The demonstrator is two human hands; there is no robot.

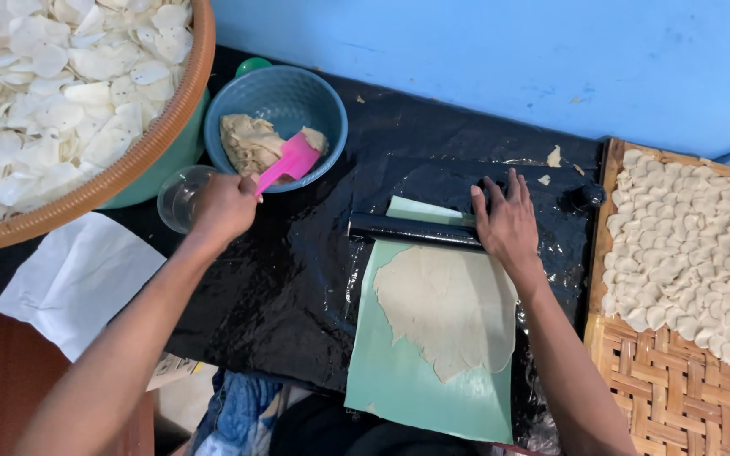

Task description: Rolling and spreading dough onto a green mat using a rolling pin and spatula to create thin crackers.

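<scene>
My left hand grips the handle of a pink spatula, whose blade rests on a lump of dough inside a blue bowl. My right hand lies flat on a black rolling pin. The pin sits across the top of a pale green sheet that carries a thin, rolled-out layer of dough. The sheet lies on a glossy black work surface.
A large woven basket of white dough pieces fills the top left. A flat woven tray with several small dough pieces sits at the right. A clear glass stands beside the bowl, white paper lower left, a blue wall behind.
</scene>
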